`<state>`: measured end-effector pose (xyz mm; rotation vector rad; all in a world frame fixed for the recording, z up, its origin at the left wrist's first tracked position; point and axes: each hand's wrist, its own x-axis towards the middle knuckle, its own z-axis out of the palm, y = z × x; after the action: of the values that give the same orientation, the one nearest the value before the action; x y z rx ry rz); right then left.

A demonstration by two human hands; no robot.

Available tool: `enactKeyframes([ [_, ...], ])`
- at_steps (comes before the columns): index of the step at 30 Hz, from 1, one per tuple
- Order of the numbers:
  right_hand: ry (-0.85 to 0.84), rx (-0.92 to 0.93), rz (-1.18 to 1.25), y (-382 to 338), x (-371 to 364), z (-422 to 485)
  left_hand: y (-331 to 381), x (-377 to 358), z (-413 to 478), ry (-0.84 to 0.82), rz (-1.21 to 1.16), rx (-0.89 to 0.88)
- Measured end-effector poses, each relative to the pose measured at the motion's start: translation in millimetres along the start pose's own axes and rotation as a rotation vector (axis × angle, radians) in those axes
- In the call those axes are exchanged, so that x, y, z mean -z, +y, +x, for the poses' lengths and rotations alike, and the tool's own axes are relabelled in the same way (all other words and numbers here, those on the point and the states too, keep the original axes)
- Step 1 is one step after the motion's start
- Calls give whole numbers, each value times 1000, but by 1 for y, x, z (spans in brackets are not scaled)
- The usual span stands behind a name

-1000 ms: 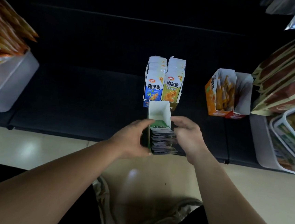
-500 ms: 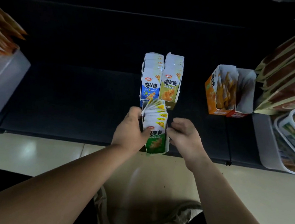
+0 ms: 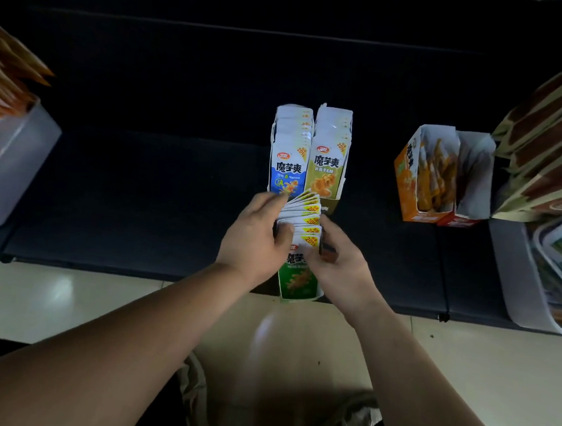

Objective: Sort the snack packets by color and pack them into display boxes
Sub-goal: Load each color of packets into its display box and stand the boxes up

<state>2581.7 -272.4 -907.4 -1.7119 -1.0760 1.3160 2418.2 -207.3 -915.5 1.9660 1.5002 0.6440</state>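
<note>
A display box of green snack packets [image 3: 298, 282] stands near the front edge of the dark table [image 3: 138, 200], its packets fanned out at the top. My left hand [image 3: 256, 241] grips the box's left side, thumb across the packet tops. My right hand [image 3: 340, 262] holds the right side, fingers curled on the front packet. Just behind stand a full box of blue packets [image 3: 290, 152] and a full box of olive-yellow packets [image 3: 328, 156], side by side.
An orange display box [image 3: 408, 176] with orange packets and a red-based box [image 3: 472, 182] stand to the right. Beyond them are stacked brown packets [image 3: 557, 142] and white tubs [image 3: 538, 286]. A translucent bin [image 3: 8, 168] of orange packets sits far left.
The green box, lying flat with its open end up a second ago, has been tipped upright and moved forward against the blue and olive boxes. Both hands stayed on its sides.
</note>
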Motion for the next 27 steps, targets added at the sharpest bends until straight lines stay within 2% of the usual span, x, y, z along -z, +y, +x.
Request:
enactKeyframes([
  [4, -74, -1, -55, -1, 2, -2, 2, 6, 7, -199, 93, 88],
  [7, -3, -10, -34, 2, 2, -7, 3, 9, -2, -162, 22, 217],
  [11, 0, -57, -80, 9, -6, -9, 0, -4, -23, -191, 22, 148],
  [13, -7, -76, -69, 12, -6, -8, 1, -4, -20, -218, 18, 177],
  [17, 0, -96, -33, 17, -2, -7, 15, -2, -9, -438, -42, 294],
  [21, 102, -134, 30, 26, 16, -10, 27, -20, -3, -498, -179, 303],
  [24, 158, -150, -86, 29, 38, -20, 39, -40, -4, -523, -211, 268],
  [27, 263, -130, -330, 30, 51, -28, 52, -53, -2, -497, -74, 215],
])
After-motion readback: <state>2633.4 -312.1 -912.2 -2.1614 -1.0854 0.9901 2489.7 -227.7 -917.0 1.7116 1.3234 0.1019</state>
